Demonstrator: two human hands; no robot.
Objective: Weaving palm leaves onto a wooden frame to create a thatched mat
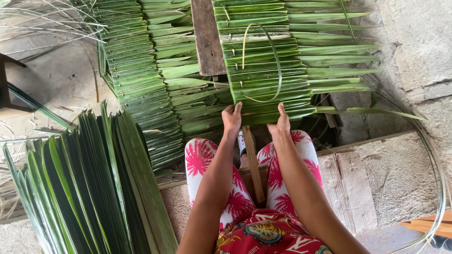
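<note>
At the far left a loose bundle of long green palm leaves (89,188) is stood fanned out on the floor, well apart from the hands, and behind it a finished panel of folded leaves (141,94) is laid flat on the ground. Just right of that, a dark wooden plank (207,37) is seen running up under the work. The left hand (231,117) is set on the near edge of the leaf panel in progress (263,61), its fingers (234,109) curled over the last folded leaf and closed on it. A thin wooden stick (252,160) runs between the knees up to the panel, and the leaves appear to be folded over it. A pale strip (275,70) is looped across the panel face, seemingly the stitching strand. The right hand (281,123) is pressed on the same edge just beside the left, thumb raised, fingers tucked under the leaf so that their grip cannot be fully seen. Further right, loose leaf tips fan out over the concrete floor (400,174), and a curved green rib (438,178) is bent along the edge. The step in hand is judged to be the seating of the newest leaf tight against the row; next, a fresh leaf would need to be drawn from the bundle and the strand passed through to pin it.
</note>
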